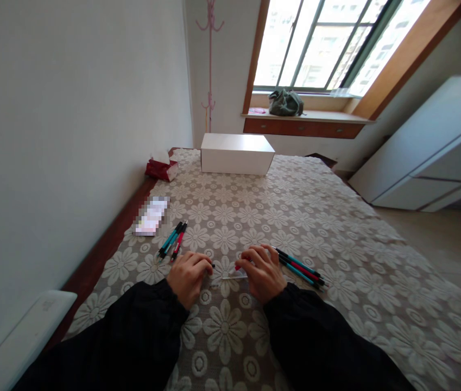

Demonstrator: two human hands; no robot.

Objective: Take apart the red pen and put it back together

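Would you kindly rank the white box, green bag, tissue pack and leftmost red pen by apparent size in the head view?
1. White box
2. Green bag and tissue pack: too alike to rank
3. Leftmost red pen

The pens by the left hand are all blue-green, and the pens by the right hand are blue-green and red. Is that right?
Not quite: the pens by the left hand aren't all blue-green. The head view shows a red pen there too. The pens by the right hand are blue-green and red, just as you said.
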